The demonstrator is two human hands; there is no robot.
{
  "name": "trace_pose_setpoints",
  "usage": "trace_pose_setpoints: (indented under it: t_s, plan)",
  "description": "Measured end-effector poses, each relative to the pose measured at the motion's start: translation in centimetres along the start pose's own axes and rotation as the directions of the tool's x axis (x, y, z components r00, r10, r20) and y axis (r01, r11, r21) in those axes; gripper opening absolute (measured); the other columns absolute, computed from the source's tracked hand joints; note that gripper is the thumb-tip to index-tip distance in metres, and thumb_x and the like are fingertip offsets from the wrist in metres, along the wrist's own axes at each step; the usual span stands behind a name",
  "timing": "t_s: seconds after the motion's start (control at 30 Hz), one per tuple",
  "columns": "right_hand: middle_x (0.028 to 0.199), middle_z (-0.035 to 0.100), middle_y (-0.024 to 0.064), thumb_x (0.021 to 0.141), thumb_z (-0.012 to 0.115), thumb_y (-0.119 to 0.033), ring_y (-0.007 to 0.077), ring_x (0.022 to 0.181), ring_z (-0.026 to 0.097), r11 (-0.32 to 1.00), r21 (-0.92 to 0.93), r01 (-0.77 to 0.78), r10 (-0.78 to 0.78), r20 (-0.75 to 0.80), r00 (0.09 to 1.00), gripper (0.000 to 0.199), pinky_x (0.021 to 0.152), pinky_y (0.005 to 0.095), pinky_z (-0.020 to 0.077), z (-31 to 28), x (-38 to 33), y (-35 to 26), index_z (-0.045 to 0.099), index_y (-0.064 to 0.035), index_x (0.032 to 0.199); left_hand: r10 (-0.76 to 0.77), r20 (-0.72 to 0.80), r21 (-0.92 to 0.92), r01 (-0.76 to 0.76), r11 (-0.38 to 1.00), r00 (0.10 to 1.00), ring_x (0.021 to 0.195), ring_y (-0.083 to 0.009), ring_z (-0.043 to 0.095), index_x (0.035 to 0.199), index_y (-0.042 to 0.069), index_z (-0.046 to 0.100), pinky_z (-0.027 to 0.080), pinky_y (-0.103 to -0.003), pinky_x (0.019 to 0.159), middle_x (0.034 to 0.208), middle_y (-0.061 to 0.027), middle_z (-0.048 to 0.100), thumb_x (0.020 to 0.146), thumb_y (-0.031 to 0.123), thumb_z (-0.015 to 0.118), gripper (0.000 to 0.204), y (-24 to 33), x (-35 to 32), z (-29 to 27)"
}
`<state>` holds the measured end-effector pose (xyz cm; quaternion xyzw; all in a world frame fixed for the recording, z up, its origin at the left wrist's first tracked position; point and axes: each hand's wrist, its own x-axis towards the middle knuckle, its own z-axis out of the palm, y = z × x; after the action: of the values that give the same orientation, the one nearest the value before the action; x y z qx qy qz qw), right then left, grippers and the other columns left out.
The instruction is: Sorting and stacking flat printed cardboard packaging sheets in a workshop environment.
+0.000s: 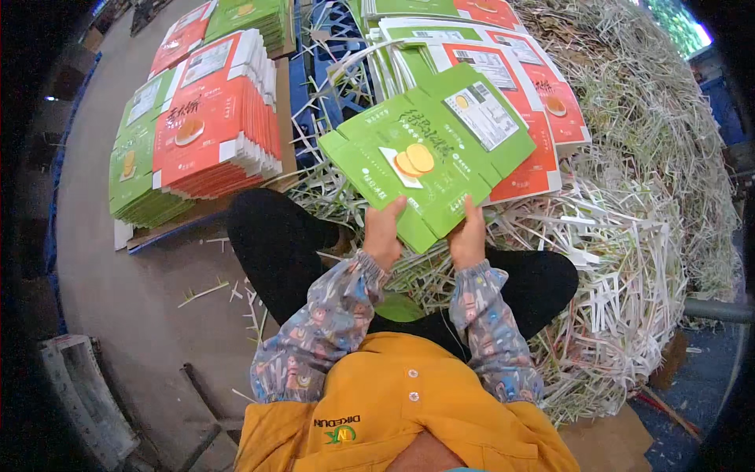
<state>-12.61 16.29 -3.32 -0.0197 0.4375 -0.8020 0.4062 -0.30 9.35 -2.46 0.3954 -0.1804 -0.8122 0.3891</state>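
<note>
Both hands (384, 234) (469, 236) grip one carton (440, 149) by its near edge; dipped, I judge, its flaps (417, 228) could snag strips (429, 273) below them.

A grey floor (149, 315) (concrete, perhaps) stretches along the left.

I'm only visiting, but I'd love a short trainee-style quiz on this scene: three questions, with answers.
1. What holds the flat green carton? A) no hand; B) one hand; C) both hands.
2. True or false: paper strips are heaped on the person's right.
3. Fill in the colour: beside the green stack on the left, the top of the taller stack is mostly ____.

Key: 1. C, left hand and right hand; 2. True; 3. orange-red.
</note>
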Motion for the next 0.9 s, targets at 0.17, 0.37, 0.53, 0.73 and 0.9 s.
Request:
trace_pose_setpoints:
  t_s: [0.17, 0.37, 0.53, 0.73, 0.9]
  plan:
    - [0.106, 0.053, 0.0082, 0.088, 0.041, -0.034, 0.0200, 0.095, 0.052, 0.990, 0.139, -0.030, 0.047, -0.124, 0.991, 0.039, 0.084, 0.0344, 0.0413, -3.3, 4.9, -1.2, 0.046, -0.0030, 0.111, 0.045, 0.043, 0.069, -0.048, 0.996, 0.998, 0.085, -0.0222, 0.058, 0.108, -0.004, 0.047, 0.048, -0.034, 0.075, 0.100, -0.0125, 0.056, 0.077, 0.000, 0.050, 0.031, 4.1, -2.6, -2.1]
    - [0.108, 0.053, 0.0089, 0.086, 0.046, -0.026, 0.0198, 0.096, 0.051, 0.989, -0.139, 0.052, -0.057, -0.028, 0.998, 0.038, 0.084, 0.0313, 0.0416, -2.0, 4.1, -2.1, 0.044, -0.0024, 0.116, 0.082, 0.047, 0.158, -0.088, 0.984, 0.996, 0.083, -0.0197, 0.058, 0.106, -0.003, 0.048, 0.047, -0.031, 0.076, 0.099, -0.0112, 0.057, 0.074, 0.000, 0.054, 0.033, 6.6, -5.1, -5.0]
    - [0.104, 0.054, 0.0093, 0.086, 0.046, -0.022, 0.0194, 0.091, 0.055, 0.943, -0.323, 0.081, -0.109, -0.069, 0.992, 0.032, 0.077, 0.0326, 0.0459, 4.8, 1.6, -5.3, 0.047, -0.0021, 0.112, 0.168, -0.017, 0.104, -0.165, 0.981, 0.986, 0.089, -0.0178, 0.055, 0.112, -0.002, 0.040, 0.045, -0.030, 0.079, 0.103, -0.0089, 0.053, 0.072, -0.002, 0.056, 0.043, 10.9, -8.0, -6.5]
    - [0.095, 0.057, 0.0063, 0.086, 0.047, -0.020, 0.0169, 0.084, 0.056, 0.979, -0.196, 0.055, -0.016, 0.192, 0.981, 0.029, 0.070, 0.0300, 0.0480, 12.9, -1.6, -4.5, 0.046, -0.0033, 0.109, 0.412, 0.006, 0.014, -0.412, 0.911, 0.911, 0.091, -0.0161, 0.054, 0.117, 0.003, 0.036, 0.045, -0.029, 0.080, 0.105, -0.0074, 0.052, 0.074, -0.004, 0.056, 0.048, 15.3, -11.8, -8.7]
    - [0.099, 0.055, 0.0040, 0.084, 0.051, -0.015, 0.0165, 0.089, 0.054, 0.979, -0.146, 0.139, -0.057, 0.460, 0.886, 0.028, 0.074, 0.0304, 0.0470, 24.7, -3.2, -0.7, 0.046, -0.0082, 0.111, 0.537, -0.137, -0.066, -0.549, 0.833, 0.832, 0.092, -0.0179, 0.055, 0.116, 0.005, 0.039, 0.045, -0.032, 0.082, 0.104, -0.0074, 0.054, 0.075, -0.004, 0.053, 0.044, 20.1, -12.3, -13.7]
